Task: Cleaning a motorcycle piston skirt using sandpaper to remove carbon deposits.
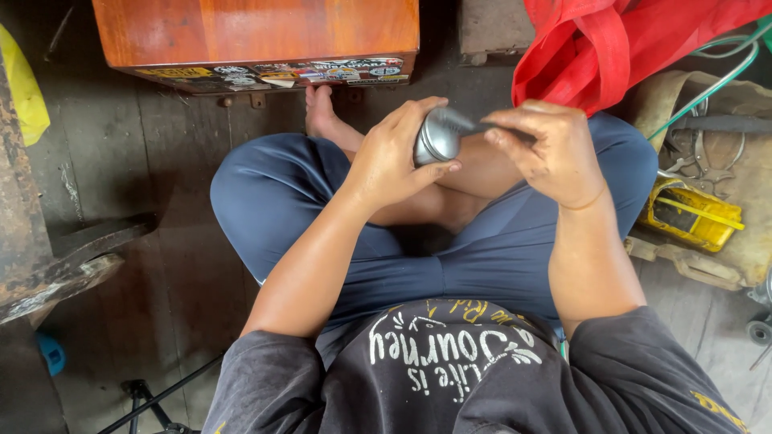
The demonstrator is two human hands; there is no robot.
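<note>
Both hands meet: left hand (pixel 392 161) grips metal cylinder (pixel 435 137), right hand (pixel 547 149) touching.

The person wears a dark grey short-sleeved shirt (pixel 474 378), filling the lower centre and lower right of the frame. Its front carries white and yellow hand-lettered print with leaf-like marks; a further yellow marking sits on the sleeve at the lower right edge. The sleeves end above the elbows, leaving both forearms bare. The trousers (pixel 450 269), at mid-frame, are plain blue-grey cloth with soft folds. The left hand (pixel 394 161) and right hand (pixel 555 153) are ungloved. One foot (pixel 320 112), at upper centre, is bare.
</note>
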